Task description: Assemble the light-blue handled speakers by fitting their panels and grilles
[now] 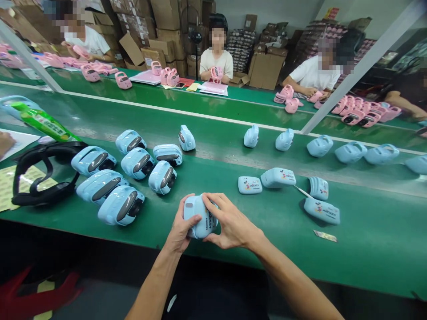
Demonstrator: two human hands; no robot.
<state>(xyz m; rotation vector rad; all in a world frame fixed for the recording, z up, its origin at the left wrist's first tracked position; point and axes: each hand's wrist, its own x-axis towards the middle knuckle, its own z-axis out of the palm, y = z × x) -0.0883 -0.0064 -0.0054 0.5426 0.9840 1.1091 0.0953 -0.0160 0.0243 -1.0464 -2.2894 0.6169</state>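
A light blue plastic case (199, 216) with printed lettering is held between both hands at the near edge of the green table (253, 240). My left hand (180, 229) grips its left side, thumb on the front. My right hand (230, 224) wraps its right side with fingers over the top. To the left lie several light blue cases with dark windows (122, 205). To the right lie blue cases printed with a cartoon mouse (249, 185), and a thin white stick (303, 191) rests between two of them.
A black headset (40, 173) and a green packet (43, 122) lie at the far left. More blue cases (350, 152) run along the green belt. Across it, three people sit with pink cases (353, 111) before stacked cardboard boxes (267, 69). A small label (325, 236) lies at right.
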